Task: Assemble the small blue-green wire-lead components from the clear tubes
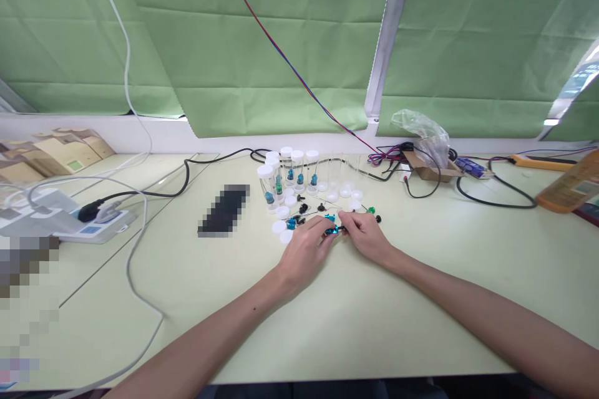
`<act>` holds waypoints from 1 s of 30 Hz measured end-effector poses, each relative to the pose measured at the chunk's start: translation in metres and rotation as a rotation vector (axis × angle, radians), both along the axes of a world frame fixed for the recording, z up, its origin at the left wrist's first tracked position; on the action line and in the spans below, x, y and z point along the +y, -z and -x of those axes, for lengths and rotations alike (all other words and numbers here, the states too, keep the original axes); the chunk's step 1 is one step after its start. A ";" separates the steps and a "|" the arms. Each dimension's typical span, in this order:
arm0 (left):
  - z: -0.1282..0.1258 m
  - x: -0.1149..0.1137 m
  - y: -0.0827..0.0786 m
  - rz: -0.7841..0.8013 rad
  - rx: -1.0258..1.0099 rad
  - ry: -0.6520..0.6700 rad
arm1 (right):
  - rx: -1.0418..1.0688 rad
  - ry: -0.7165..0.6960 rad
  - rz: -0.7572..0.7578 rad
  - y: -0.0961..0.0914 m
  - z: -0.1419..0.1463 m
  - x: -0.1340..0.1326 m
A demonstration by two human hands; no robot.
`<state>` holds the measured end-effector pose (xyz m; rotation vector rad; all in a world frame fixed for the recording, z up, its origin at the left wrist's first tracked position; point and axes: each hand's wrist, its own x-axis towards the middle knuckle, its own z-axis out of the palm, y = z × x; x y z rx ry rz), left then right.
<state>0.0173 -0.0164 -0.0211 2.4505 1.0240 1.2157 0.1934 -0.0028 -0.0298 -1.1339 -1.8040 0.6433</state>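
Observation:
Both hands meet over the middle of the pale green table point(374, 318). My left hand point(306, 244) and my right hand point(364, 232) pinch a small blue metallic part point(332, 230) between their fingertips. Just behind them stand several clear vials with white caps point(286, 176), some with blue or green parts inside. Loose white caps point(282, 228), small black pieces point(303, 206) and a green part point(371, 210) lie scattered around the hands.
A dark pixelated rectangle point(223, 211) lies left of the vials. A power strip point(100, 219) with black and white cables sits at far left. Cardboard box with plastic bag point(428, 159), tangled wires and an orange device point(573, 184) are at back right. Green blinds hang behind.

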 end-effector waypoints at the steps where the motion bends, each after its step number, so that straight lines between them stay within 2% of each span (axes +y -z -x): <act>1: 0.000 0.000 0.000 0.000 0.000 0.000 | 0.003 0.004 0.000 0.000 0.000 0.000; 7: 0.001 0.004 -0.002 -0.043 -0.017 -0.022 | -0.005 0.023 -0.052 -0.003 0.000 -0.003; 12: 0.002 0.006 -0.005 -0.103 -0.048 -0.070 | 0.046 -0.050 -0.069 -0.004 -0.001 -0.006; 21: 0.002 0.006 -0.002 -0.073 -0.047 -0.072 | 0.075 -0.095 -0.051 -0.003 -0.001 -0.004; 30: 0.001 0.005 -0.002 -0.076 -0.039 -0.051 | 0.034 -0.060 -0.029 -0.002 -0.002 -0.003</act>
